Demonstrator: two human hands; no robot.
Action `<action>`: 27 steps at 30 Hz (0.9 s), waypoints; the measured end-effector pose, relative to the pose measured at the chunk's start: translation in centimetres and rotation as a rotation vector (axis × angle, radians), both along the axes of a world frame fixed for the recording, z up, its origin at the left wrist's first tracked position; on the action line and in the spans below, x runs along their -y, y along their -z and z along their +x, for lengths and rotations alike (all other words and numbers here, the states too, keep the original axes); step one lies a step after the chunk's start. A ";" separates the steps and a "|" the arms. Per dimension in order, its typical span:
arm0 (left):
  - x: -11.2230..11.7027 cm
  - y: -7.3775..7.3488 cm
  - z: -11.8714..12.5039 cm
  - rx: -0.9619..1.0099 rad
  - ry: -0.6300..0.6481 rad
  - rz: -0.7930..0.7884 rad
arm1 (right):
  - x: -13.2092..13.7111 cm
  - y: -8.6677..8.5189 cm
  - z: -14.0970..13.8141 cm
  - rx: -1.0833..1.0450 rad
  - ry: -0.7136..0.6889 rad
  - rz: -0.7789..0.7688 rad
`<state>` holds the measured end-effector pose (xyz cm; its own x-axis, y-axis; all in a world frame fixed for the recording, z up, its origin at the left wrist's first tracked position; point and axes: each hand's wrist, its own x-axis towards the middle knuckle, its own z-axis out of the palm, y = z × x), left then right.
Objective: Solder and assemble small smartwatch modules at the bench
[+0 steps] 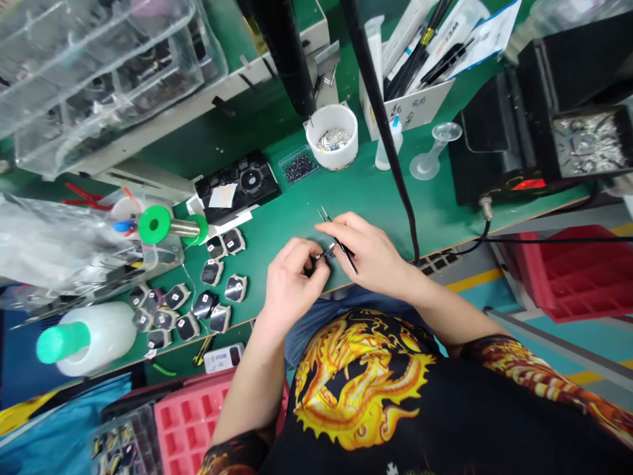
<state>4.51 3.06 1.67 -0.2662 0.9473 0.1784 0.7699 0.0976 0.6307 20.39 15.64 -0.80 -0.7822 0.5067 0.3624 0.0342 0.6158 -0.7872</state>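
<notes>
My left hand (pixel 293 280) is curled closed, its fingertips pinching a small metal part (pixel 327 251) at the front edge of the green mat (pixel 376 191). My right hand (pixel 368 249) is closed on thin tweezers (pixel 332 227), whose tips meet the small part and whose back end sticks up past my fingers. Both hands touch each other over the part. Several dark square components (pixel 212 272) lie in rows on the mat to the left of my hands.
A white cup (pixel 332 136) of small metal pieces and a clear tray of dark bits (pixel 299 166) stand behind. A green solder spool (pixel 171 225), white bottle (pixel 89 338), pink tray (pixel 190 419), black box (pixel 539 125) and red bin (pixel 578 274) surround the mat.
</notes>
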 end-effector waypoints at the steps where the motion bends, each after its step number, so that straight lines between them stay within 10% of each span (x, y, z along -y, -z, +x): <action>1: 0.0 0.1 0.0 -0.004 0.002 0.002 | 0.0 0.0 0.0 0.001 0.001 -0.002; 27: -0.5 1.1 -0.1 -0.536 0.170 0.061 | -0.2 -0.5 0.0 -0.002 0.003 0.015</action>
<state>4.40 3.59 0.54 0.0326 0.9526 0.3025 0.9857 -0.0807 0.1480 20.40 15.80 -0.33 -0.7798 0.5038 0.3716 0.0344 0.6272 -0.7781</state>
